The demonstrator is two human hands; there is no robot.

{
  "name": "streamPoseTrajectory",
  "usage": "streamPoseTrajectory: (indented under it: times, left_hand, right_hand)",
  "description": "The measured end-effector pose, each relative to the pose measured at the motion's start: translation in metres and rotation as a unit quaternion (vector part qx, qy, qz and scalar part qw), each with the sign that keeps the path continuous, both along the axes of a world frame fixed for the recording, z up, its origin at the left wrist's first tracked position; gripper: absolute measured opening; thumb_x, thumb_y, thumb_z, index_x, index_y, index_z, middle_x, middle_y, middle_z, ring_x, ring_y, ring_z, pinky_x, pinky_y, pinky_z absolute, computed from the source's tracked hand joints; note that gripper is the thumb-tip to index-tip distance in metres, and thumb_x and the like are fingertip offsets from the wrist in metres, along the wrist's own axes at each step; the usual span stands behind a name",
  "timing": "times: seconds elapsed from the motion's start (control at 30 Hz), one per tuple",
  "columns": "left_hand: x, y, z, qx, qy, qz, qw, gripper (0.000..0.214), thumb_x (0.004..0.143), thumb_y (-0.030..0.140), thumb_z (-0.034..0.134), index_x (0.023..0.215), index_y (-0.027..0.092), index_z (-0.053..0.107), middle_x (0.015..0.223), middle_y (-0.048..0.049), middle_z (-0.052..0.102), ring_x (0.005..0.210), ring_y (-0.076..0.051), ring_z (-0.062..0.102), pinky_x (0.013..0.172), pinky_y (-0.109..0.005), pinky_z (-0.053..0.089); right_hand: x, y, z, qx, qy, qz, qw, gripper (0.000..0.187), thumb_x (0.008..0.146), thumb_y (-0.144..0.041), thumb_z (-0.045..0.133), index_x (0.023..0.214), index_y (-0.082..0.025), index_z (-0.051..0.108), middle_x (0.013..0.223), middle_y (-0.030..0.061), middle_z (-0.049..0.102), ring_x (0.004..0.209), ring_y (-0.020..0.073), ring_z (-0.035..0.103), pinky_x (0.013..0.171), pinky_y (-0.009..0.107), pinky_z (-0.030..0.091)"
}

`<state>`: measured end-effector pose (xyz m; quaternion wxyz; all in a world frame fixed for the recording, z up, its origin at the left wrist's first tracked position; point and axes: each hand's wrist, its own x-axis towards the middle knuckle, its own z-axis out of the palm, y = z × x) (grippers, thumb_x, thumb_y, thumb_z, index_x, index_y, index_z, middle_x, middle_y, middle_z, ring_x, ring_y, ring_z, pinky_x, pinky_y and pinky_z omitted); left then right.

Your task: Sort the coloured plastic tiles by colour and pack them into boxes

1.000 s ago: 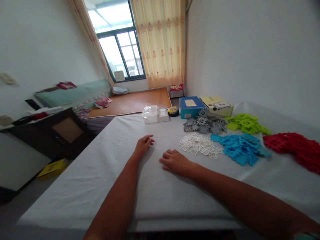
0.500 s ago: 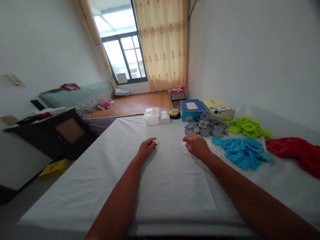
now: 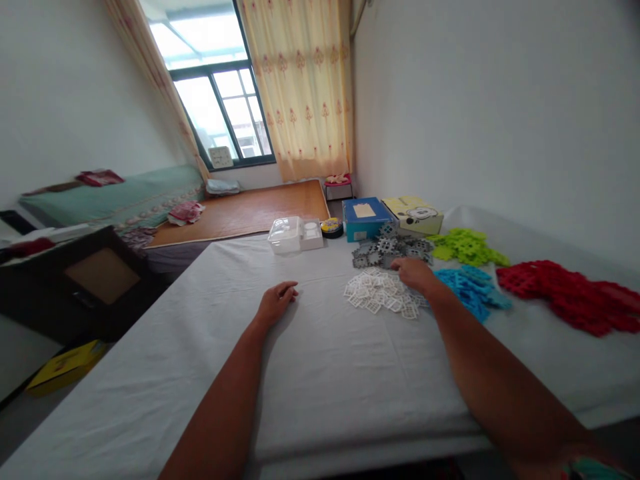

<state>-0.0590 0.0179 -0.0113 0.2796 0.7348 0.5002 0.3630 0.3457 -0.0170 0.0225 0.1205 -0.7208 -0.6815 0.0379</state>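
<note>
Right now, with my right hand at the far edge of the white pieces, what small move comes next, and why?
Probably pinch one white piece with the right hand: it lies on the far edge of the white pieces, short of the grey pieces, and whether it holds one is hidden. The left hand rests empty on the cloth.

Right hand (image 3: 414, 273) at white tiles (image 3: 379, 295)

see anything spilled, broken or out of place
Nothing stands out. On the table the toy pieces sit sorted in a white pile, grey pile, green pile, blue pile and red pile. The right hand is at the white pile's far edge; the left hand rests on cloth.
</note>
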Motion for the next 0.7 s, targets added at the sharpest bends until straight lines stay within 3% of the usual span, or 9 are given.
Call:
streamPoseTrajectory:
  times: [0.17,0.33,0.43,0.53,0.6,0.7]
  left_hand:
    - [0.0,0.0,0.0,-0.004,0.008,-0.006,1.0,0.037,0.084,0.044,0.049,0.106,0.02,0.068,0.083,-0.0033,0.073,0.07,-0.017,0.068,0.069,-0.029,0.053]
    - [0.001,-0.002,0.003,0.007,0.005,-0.009,1.0,0.035,0.084,0.04,0.049,0.103,0.019,0.069,0.081,-0.003,0.073,0.069,-0.016,0.067,0.071,-0.03,0.053]
    - [0.001,-0.004,0.005,0.014,0.018,-0.005,1.0,0.034,0.083,0.038,0.049,0.102,0.019,0.069,0.08,-0.003,0.073,0.07,-0.017,0.067,0.072,-0.03,0.053]
    - [0.0,-0.005,0.007,0.015,0.04,-0.009,0.999,0.035,0.084,0.037,0.047,0.104,0.018,0.069,0.083,-0.0039,0.073,0.072,-0.017,0.068,0.074,-0.03,0.052]
    - [0.0,-0.006,0.008,0.012,0.054,-0.011,0.998,0.037,0.085,0.038,0.046,0.105,0.016,0.068,0.085,-0.0047,0.073,0.072,-0.017,0.068,0.075,-0.03,0.052]
    - [0.0,-0.007,0.008,0.011,0.062,-0.009,0.998,0.038,0.085,0.038,0.045,0.107,0.015,0.067,0.086,-0.0053,0.073,0.073,-0.017,0.068,0.075,-0.03,0.052]
  right_hand:
    - [-0.016,0.0,-0.008,-0.02,-0.015,0.042,0.999,0.042,0.078,-0.008,0.046,0.109,-0.019,0.071,0.11,0.0077,0.072,0.101,0.0184,0.064,0.084,0.026,0.043]
    - [-0.037,0.003,-0.012,0.073,-0.048,0.089,0.992,0.044,0.084,-0.007,0.043,0.121,-0.016,0.065,0.12,0.0103,0.067,0.108,0.0186,0.059,0.093,0.028,0.04]
    - [-0.048,0.001,-0.016,0.068,-0.059,0.134,0.987,0.037,0.095,-0.024,0.039,0.125,-0.017,0.061,0.125,0.0092,0.064,0.113,0.021,0.055,0.091,0.03,0.042]
    - [-0.055,-0.001,-0.015,0.052,-0.087,0.122,0.987,0.042,0.1,-0.038,0.032,0.108,-0.02,0.068,0.116,0.0086,0.068,0.109,0.023,0.056,0.085,0.033,0.044]
    - [-0.063,-0.002,-0.012,0.091,-0.086,0.115,0.985,0.043,0.1,-0.038,0.031,0.107,-0.02,0.069,0.113,0.0097,0.069,0.109,0.0227,0.055,0.087,0.034,0.043]
    - [-0.081,-0.003,-0.009,0.179,-0.049,0.172,0.968,0.04,0.099,-0.037,0.036,0.128,-0.02,0.059,0.128,0.0101,0.062,0.12,0.0222,0.05,0.098,0.037,0.038]
